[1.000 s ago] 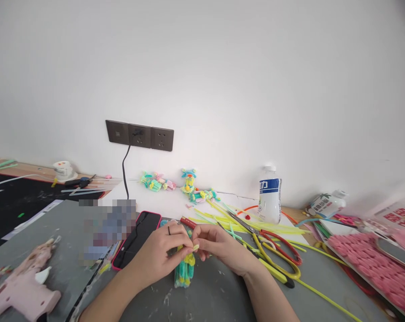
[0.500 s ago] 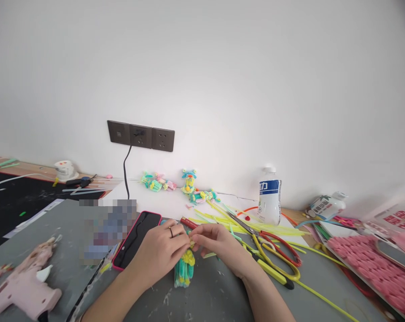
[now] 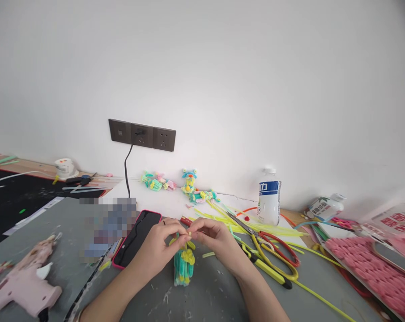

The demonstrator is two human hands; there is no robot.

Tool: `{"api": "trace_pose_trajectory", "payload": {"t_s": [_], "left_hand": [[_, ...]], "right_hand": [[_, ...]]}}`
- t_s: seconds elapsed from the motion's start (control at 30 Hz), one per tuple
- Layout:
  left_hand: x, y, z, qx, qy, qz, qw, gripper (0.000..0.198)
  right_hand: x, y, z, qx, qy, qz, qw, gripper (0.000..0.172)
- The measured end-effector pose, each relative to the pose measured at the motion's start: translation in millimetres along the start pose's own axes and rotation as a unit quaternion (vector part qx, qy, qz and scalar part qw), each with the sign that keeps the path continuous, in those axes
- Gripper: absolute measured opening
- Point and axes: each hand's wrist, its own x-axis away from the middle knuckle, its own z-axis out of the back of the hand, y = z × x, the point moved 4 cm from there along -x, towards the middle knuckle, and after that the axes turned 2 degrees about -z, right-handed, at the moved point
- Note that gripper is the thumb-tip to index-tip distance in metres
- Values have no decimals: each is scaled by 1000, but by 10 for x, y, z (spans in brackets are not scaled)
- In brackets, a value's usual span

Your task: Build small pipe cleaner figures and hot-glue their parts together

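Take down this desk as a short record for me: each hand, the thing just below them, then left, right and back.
Left hand: pinching a small pale piece
Right hand: pinching at the same piece, close against the left hand
Just below: teal and yellow figure, top partly hidden
Left side: pink glue gun, phone
Right side: scissors, yellow strips
Back: white bottle, wall sockets

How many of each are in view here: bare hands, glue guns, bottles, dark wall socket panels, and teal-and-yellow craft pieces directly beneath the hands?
Bare hands: 2 (left hand, right hand)
Glue guns: 1 (pink glue gun)
Bottles: 2 (upright bottle, tipped bottle)
Socket panels: 3
Teal-and-yellow craft piece beneath the hands: 1
Total: 9
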Motion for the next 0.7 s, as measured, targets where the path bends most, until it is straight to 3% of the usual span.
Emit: {"api": "trace_pose_trajectory", "payload": {"t_s": [0.23,0.43,0.7], "left_hand": [[3,-59,-36,185,-48,93,977,33],[7,-37,-22,252,-40,115,960,35],[16,-65,-48,310,-8,155,938,37]], "right_hand": [[47,-155,11,133,26,128,983,12],[99,-254,-26,246,80,253,932,9],[192,-297,-142,377,153,338,849,15]]}}
